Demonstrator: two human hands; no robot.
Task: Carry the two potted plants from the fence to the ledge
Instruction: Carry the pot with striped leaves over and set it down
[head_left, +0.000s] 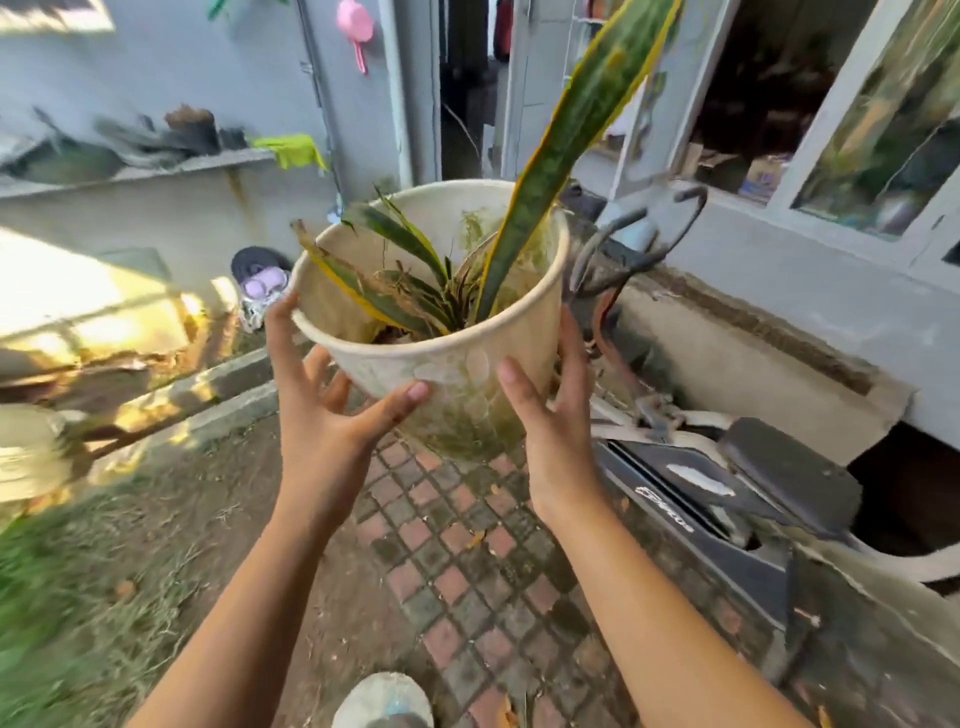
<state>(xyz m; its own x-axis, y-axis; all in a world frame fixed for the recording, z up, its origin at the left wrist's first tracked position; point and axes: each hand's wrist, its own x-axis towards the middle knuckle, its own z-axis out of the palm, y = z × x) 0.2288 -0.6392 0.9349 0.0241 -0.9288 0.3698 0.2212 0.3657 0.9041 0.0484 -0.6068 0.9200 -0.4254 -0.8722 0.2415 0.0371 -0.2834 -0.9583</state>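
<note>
You hold the pot (441, 332) up between both hands.
Your left hand (317, 410) and right hand (550, 415) clasp its sides, fingers spread, over the brick paving (467, 561); a scooter (727, 483) stands right, the ledge (135, 174) far left by the doorway (465, 88).

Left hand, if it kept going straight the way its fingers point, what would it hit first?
The left hand points up and inward, already against the white pot, so the pot's side wall is first. The right hand grips the opposite side.
</note>
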